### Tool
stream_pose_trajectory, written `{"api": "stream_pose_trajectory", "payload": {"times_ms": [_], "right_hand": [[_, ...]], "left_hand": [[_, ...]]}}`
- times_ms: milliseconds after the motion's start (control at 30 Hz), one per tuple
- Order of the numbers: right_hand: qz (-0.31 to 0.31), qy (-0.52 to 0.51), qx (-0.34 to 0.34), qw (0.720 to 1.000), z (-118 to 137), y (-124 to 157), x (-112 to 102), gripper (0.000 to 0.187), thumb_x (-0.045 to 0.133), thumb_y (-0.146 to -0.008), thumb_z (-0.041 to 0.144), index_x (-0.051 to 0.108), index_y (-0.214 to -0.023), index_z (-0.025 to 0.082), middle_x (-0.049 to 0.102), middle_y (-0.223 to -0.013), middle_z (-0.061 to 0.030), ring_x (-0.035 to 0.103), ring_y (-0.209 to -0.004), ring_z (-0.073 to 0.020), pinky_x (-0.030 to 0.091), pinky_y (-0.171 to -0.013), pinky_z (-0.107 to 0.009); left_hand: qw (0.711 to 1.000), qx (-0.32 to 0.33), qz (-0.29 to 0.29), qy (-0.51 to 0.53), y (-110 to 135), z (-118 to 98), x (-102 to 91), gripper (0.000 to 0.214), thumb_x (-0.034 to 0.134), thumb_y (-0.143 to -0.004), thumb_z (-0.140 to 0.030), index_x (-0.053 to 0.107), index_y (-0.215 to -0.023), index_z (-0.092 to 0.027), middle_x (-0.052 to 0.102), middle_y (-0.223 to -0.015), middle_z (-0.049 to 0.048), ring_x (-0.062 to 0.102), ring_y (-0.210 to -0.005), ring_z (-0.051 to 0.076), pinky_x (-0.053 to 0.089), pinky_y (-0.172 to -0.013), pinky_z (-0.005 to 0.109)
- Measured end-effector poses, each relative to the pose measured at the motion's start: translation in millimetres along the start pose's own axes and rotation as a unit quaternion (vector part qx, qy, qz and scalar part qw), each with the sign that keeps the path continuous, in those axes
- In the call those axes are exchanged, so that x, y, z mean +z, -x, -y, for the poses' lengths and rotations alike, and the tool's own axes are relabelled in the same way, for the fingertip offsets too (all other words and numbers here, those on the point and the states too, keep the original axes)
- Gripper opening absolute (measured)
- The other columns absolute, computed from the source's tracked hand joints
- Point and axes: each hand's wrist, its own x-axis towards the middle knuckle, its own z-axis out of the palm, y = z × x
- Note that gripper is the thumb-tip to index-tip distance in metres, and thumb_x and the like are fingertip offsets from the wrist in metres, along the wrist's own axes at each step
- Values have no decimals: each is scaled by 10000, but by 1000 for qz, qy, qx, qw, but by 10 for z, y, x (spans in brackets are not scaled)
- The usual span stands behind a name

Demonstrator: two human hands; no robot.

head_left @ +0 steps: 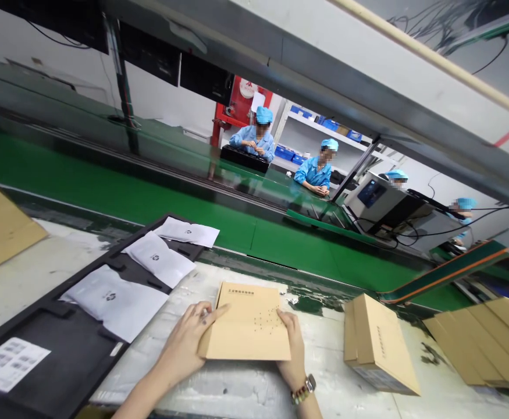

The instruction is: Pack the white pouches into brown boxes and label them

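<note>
A tan cardboard box (241, 329) with printed text and a pattern of small dots sits on the worktable in front of me. On its left side lies my left hand (193, 329), thumb over the top edge and fingers curled along the side. My right hand (292, 337) grips the opposite side, thumb on the dotted face; its other fingers are mostly hidden. To the left, a black tray (79, 355) carries white packets (123, 299) with a recycling-like mark and a sheet of labels (10, 364).
Another cardboard box (378, 343) stands to the right, with several more cartons (485, 340) beyond it. Flat cardboard (1, 233) lies at far left. A green conveyor belt (254, 233) runs behind the worktable (315, 384). Several people in blue caps work across it.
</note>
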Motion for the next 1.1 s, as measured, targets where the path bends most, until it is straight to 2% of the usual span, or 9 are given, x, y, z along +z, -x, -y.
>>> {"api": "stream_pose_trajectory", "payload": {"times_ms": [100, 167, 300, 400, 467, 600, 733, 867, 1100], "right_hand": [[82, 57, -9, 995, -62, 231, -48, 786, 611, -738, 174, 412, -1488, 295, 534, -1315, -117, 586, -1103, -342, 522, -891, -489], [124, 78, 9, 989, -45, 302, -69, 796, 569, -787, 174, 328, -1532, 318, 559, -1290, -104, 564, -1135, -340, 498, -930, -510], [122, -16, 65, 990, 126, 149, -92, 680, 430, -882, 183, 283, -1541, 266, 530, -1404, -91, 539, -1250, -267, 485, -995, -414], [90, -5, 115, 989, 270, -290, -161, 528, 336, -942, 250, 393, -1466, 208, 559, -1393, -116, 576, -1228, -254, 486, -963, -376], [85, 28, 146, 985, 313, -675, -229, 472, 265, -999, 366, 505, -1362, 181, 681, -1160, -156, 666, -1035, -296, 501, -856, -406], [113, 44, 160, 980, 278, -1281, -363, 567, 269, -989, 568, 670, -1001, 167, 699, -784, -145, 676, -757, -314, 472, -713, -392], [124, 14, 119, 985, 250, -1417, -492, 445, 333, -974, 499, 648, -850, 209, 689, -772, -73, 643, -741, -248, 445, -690, -321], [122, -22, 90, 988, 284, -1357, -576, 281, 400, -904, 336, 633, -1008, 217, 652, -734, 2, 598, -686, -192, 428, -638, -264], [113, -35, 68, 991, 347, -1330, -624, 288, 418, -870, 305, 612, -1060, 208, 563, -637, 40, 529, -597, -167, 393, -586, -252]], "left_hand": [[998, -13, 18, -60, 284, 77, 157, 874, 671, -779, -229, 273, -1546, -359, 525, -1365, 95, 474, -1266, 350, 432, -1055, 495], [997, -16, 16, -68, 401, 106, 303, 881, 616, -830, -221, 161, -1576, -334, 530, -1383, 93, 496, -1247, 336, 421, -1070, 498], [999, -25, -36, -30, 243, 43, 411, 787, 366, -883, -43, 108, -1585, -287, 534, -1422, 80, 547, -1239, 244, 438, -1073, 397], [995, -89, -35, -15, -284, -135, 146, 591, 338, -944, -128, 308, -1527, -220, 617, -1335, 101, 600, -1205, 233, 477, -1014, 350], [989, -144, -11, -36, -731, -260, -113, 444, 280, -1016, -286, 506, -1387, -193, 704, -1180, 119, 670, -1092, 267, 507, -930, 363], [982, -176, -2, -63, -1381, -386, -484, 555, 214, -1024, -428, 693, -1077, -153, 751, -942, 172, 720, -905, 335, 513, -815, 411], [984, -161, -3, -74, -1467, -379, -629, 447, 316, -983, -389, 716, -1016, -193, 754, -993, 148, 707, -935, 318, 492, -802, 360], [989, -131, 18, -60, -1416, -355, -736, 321, 434, -898, -331, 719, -950, -193, 749, -900, 119, 693, -895, 295, 464, -740, 309], [990, -54, 124, 50, -1482, -311, -870, 403, 400, -849, -231, 585, -1207, -224, 678, -654, -24, 672, -681, 193, 453, -638, 248]]}}
